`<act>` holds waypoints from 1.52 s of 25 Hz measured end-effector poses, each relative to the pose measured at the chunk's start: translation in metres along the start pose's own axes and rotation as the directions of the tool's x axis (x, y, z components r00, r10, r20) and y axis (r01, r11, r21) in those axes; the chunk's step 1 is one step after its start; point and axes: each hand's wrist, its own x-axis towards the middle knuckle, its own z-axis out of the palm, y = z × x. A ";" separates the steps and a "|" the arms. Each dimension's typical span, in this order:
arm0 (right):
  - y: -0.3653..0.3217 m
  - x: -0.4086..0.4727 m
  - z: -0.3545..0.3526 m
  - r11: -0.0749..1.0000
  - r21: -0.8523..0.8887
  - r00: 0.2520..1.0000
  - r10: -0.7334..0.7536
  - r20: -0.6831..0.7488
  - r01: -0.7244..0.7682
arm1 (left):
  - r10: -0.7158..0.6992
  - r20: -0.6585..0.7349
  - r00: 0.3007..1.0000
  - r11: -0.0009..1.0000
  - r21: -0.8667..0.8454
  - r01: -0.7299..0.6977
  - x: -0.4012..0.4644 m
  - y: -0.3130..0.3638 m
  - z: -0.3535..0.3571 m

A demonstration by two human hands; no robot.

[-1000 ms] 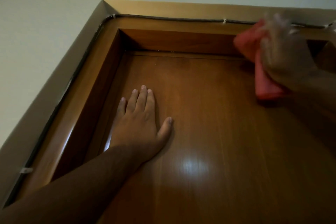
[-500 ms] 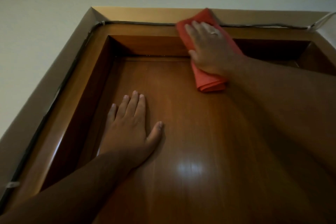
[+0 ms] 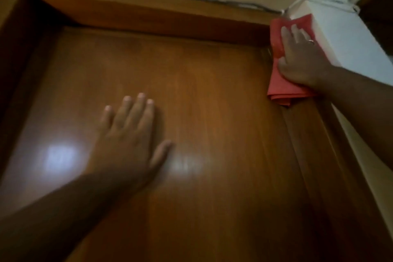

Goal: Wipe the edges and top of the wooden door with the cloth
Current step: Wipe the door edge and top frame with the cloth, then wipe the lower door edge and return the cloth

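Observation:
A glossy brown wooden door [image 3: 202,95] fills the view, seen from below, set in a wooden frame [image 3: 148,17]. My left hand [image 3: 129,134] lies flat on the door panel with its fingers spread and nothing in it. My right hand [image 3: 302,59] presses a folded red cloth [image 3: 278,83] against the top right corner of the frame, fingers pointing up. The cloth hangs out below the palm.
A dark cable [image 3: 212,0] runs along the top of the frame, held by white clips. A white wall [image 3: 344,32] juts out just right of the frame, with white wires [image 3: 331,3] near the corner. Ceiling light glares on the door panel.
My right hand has slid the red cloth from the middle of the top frame to its right corner. The view has swung right. My left hand stays flat on the door.

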 end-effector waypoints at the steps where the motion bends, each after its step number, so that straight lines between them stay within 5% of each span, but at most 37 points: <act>1: 0.000 -0.023 0.002 1.000 -0.003 1.000 -0.017 -0.008 0.017 | 0.063 -0.022 0.998 0.997 -0.034 -0.063 -0.014 0.031 0.009; 7: 0.004 -0.266 0.019 0.997 -0.060 0.997 -0.061 -0.048 0.058 | 0.253 0.134 0.958 0.961 -0.146 -0.233 -0.137 0.170 0.052; 13: -0.007 -0.542 0.008 0.997 -0.074 0.933 0.055 0.355 -0.031 | 0.214 0.168 0.962 0.975 0.022 -0.221 -0.156 0.181 0.064; 15: -0.007 -0.559 0.002 0.997 -0.069 0.919 0.059 0.390 -0.034 | 0.158 0.137 0.978 0.987 -0.009 -0.159 -0.167 0.188 0.067; 21: 0.007 -0.461 0.025 1.000 0.001 0.998 -0.012 0.064 0.012 | 0.075 0.211 0.974 0.989 -0.141 -0.046 -0.299 0.256 0.069; 24: 0.012 -0.552 0.032 0.995 -0.083 0.992 -0.039 0.116 0.049 | 0.060 0.213 0.975 0.997 -0.058 -0.049 -0.348 0.260 0.081; 26: 0.002 -0.664 0.015 0.984 -0.147 0.917 -0.033 0.397 0.099 | 0.100 0.165 0.981 0.995 -0.016 -0.099 -0.362 0.255 0.094; 28: -0.003 -0.758 -0.005 0.989 -0.149 0.694 0.103 0.713 0.006 | 0.099 0.132 0.986 0.995 -0.004 -0.099 -0.369 0.254 0.102; 30: -0.004 -0.802 -0.016 0.982 -0.151 0.524 0.187 0.831 -0.111 | 0.093 0.107 0.990 0.996 -0.005 -0.093 -0.370 0.255 0.104; 31: -0.003 -0.808 -0.017 0.986 -0.110 0.525 0.159 0.836 -0.124 | 0.090 0.098 0.991 0.996 -0.007 -0.090 -0.369 0.255 0.104; 33: 0.000 -0.814 -0.020 0.991 0.006 0.684 0.089 0.724 -0.136 | 0.091 0.099 0.991 0.996 -0.029 -0.088 -0.369 0.254 0.103; 35: 0.001 -0.810 -0.029 0.982 0.096 0.762 0.063 0.644 -0.163 | 0.088 0.126 0.988 0.995 -0.046 -0.083 -0.369 0.253 0.101; 38: 0.000 -0.779 -0.045 0.995 -0.003 0.707 0.070 0.704 -0.096 | 0.102 0.187 0.977 0.995 -0.040 -0.096 -0.366 0.255 0.092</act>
